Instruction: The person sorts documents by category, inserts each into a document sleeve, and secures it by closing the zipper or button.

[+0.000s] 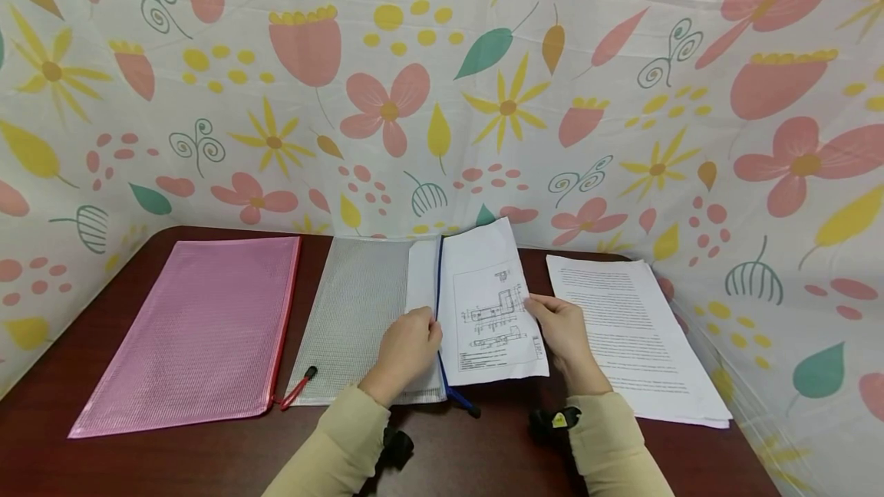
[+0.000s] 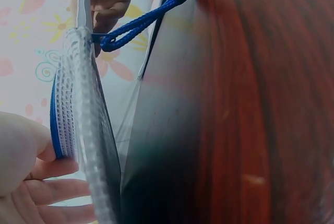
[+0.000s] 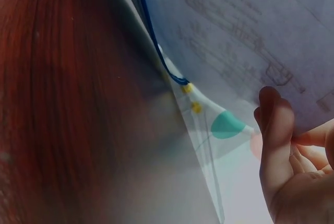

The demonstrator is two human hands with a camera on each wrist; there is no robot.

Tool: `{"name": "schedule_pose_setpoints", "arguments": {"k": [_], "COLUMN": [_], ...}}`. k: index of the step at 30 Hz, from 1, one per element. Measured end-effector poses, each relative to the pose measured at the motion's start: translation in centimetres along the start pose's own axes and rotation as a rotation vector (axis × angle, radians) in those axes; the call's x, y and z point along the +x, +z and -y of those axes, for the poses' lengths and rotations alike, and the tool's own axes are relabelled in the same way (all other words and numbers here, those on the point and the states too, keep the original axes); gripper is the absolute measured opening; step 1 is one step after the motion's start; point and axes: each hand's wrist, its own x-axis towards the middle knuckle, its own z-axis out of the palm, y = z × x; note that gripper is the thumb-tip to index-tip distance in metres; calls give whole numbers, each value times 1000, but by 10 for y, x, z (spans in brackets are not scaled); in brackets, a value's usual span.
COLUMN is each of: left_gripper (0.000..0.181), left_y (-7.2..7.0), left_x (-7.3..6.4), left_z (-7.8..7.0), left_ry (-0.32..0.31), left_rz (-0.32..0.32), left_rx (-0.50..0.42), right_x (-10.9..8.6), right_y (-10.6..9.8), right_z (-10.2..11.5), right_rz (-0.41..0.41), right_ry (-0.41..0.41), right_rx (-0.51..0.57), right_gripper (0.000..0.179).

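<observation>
A clear mesh zipper pouch (image 1: 355,305) with a blue zipper edge lies in the middle of the table. My left hand (image 1: 409,345) pinches the pouch's upper layer by that blue edge (image 2: 54,109), lifting it somewhat. Between thumb and fingers, my right hand (image 1: 565,332) holds the right edge of a white sheet printed with technical drawings (image 1: 483,267). This sheet stands tilted, its left side at the pouch's mouth and partly hidden there. A blue cord pull (image 2: 138,23) hangs at the pouch's near corner.
On the left lies a pink mesh pouch (image 1: 200,328) with a red zipper and a red cord pull (image 1: 298,390). A stack of printed sheets (image 1: 621,328) rests at the right. Flower-patterned cloth (image 1: 442,44) hangs behind the dark wooden table (image 1: 207,459).
</observation>
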Motion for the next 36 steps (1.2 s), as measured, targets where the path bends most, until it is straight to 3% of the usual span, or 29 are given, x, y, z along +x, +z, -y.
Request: {"name": "schedule_pose_setpoints", "arguments": {"k": [13, 36], "left_gripper": [24, 25], "left_y": [1, 8], "left_x": [-1, -3], "left_z": [-3, -2], "left_ry": [12, 45], "left_rz": [-33, -13], "left_rx": [1, 14], "right_x": [-2, -5], "right_y": [5, 9], "right_z": [-3, 0], "right_rz": [20, 34], "right_ry": [-1, 24], "right_rx": [-40, -22], "right_gripper": [33, 33]}}
